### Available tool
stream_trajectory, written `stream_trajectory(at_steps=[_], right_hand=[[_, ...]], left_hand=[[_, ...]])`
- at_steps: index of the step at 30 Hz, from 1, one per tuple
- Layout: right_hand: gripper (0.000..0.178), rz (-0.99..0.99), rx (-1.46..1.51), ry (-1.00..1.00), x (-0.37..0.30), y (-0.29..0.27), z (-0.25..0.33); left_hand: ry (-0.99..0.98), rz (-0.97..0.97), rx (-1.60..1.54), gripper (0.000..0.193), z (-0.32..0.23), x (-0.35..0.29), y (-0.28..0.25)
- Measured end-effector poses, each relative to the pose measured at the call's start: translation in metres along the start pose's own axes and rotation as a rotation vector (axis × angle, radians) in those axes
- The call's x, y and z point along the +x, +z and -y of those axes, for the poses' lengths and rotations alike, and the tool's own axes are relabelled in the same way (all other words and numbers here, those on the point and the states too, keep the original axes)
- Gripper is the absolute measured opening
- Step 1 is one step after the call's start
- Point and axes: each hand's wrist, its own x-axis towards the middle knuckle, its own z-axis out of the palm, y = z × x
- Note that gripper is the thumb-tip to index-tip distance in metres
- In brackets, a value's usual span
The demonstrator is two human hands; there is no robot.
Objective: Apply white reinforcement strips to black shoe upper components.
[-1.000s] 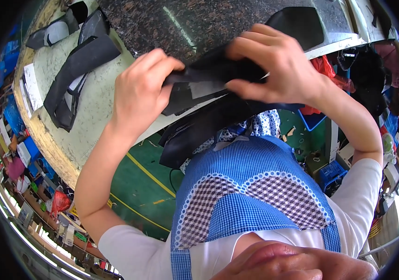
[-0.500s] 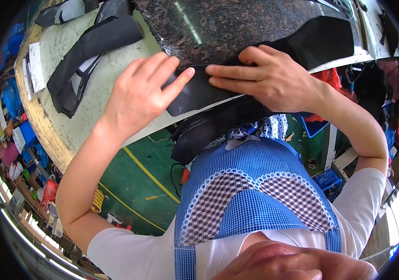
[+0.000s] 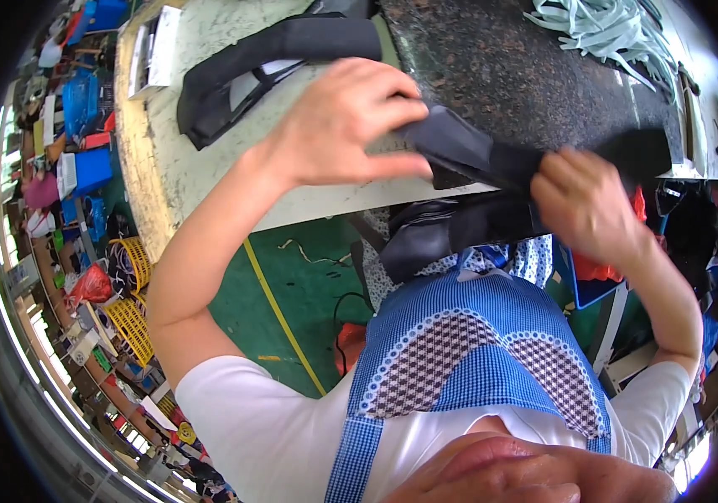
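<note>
A long worktable (image 3: 208, 180) fills the top of the frame. Its left part is pale and worn, its right part is a dark speckled stone slab (image 3: 535, 84). On the pale part, upper left, lie a black fabric piece (image 3: 267, 59) and a white booklet (image 3: 151, 50). At the upper right lie pale green strips (image 3: 602, 21).

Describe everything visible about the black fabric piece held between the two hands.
The black fabric piece is a long, flat strip of dark, matte, slightly stiff-looking material. It is held tilted above the edge of the dark speckled stone worktop. The left hand pinches its upper left end and the right hand grips its lower right end. More black fabric hangs below it.
</note>
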Motion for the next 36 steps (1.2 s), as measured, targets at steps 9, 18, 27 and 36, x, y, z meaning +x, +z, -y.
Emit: stream_trajectory(at_steps=[9,18,27,36], right_hand=[[0.028,0.314,0.377,0.111,-0.018,0.057,0.042],[0.059,-0.412,0.155,-0.038,0.162,0.060,0.017],[0.050,-0.375,0.330,0.068,0.179,0.085,0.008],[0.049,-0.292,0.122,0.068,0.169,0.091,0.000]], left_hand=[[-0.928,-0.005,-0.093,0.052,0.113,-0.072,-0.075],[-0.813,-0.054,-0.662,0.037,0.077,-0.048,-0.045],[-0.878,-0.332,-0.867,0.032,0.068,-0.056,-0.024],[-0.909,-1.037,-0.746,0.050,0.102,-0.129,-0.111]])
